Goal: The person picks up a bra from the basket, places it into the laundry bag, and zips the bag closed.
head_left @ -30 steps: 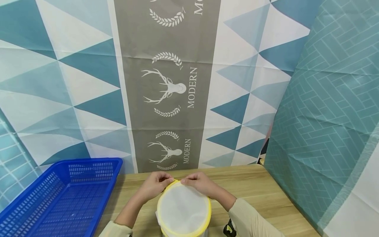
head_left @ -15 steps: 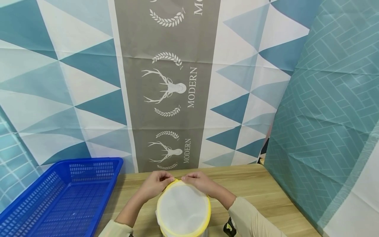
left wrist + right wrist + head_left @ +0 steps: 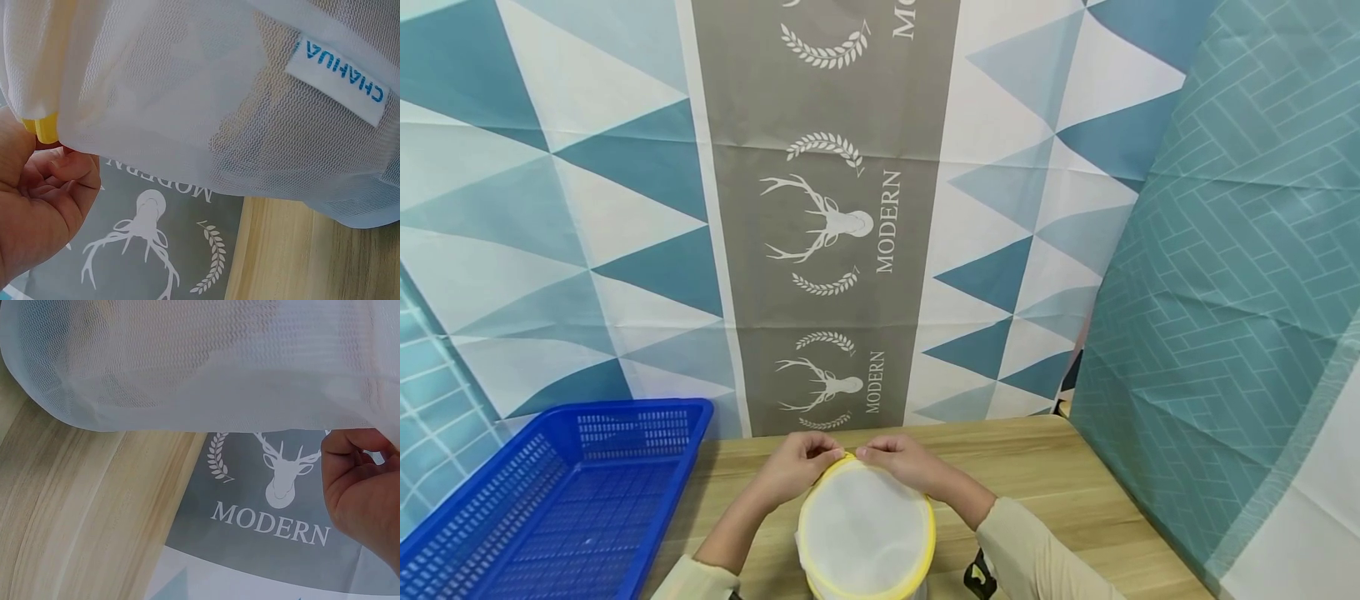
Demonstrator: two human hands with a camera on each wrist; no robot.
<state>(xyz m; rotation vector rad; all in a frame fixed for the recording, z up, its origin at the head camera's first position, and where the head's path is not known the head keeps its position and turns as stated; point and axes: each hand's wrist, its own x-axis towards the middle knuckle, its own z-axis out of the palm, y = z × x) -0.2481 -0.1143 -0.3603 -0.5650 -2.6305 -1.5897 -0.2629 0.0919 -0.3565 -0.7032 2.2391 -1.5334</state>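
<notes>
A white mesh laundry bag (image 3: 865,529), round-topped with yellow trim, stands upright at the front of the table. Its side carries a white label (image 3: 337,78) reading CHAHUA in the left wrist view. At the far edge of the top, my left hand (image 3: 797,471) pinches the yellow trim; a small yellow zipper piece (image 3: 45,128) shows right at its fingertips. Close beside it, my right hand (image 3: 906,462) pinches the same rim between thumb and curled fingers. In the right wrist view the mesh wall hides those fingertips (image 3: 353,440) in part.
A blue perforated plastic basket (image 3: 610,500) sits to the left. The wooden table (image 3: 1037,475) ends at a patterned cloth wall (image 3: 827,292) behind, and a teal cloth (image 3: 1217,292) hangs along the right. A black strap (image 3: 981,575) shows by the right sleeve.
Almost nothing differs. The right thumb shifts very slightly along the rim, and both hands keep their grip at the far edge of the bag.
</notes>
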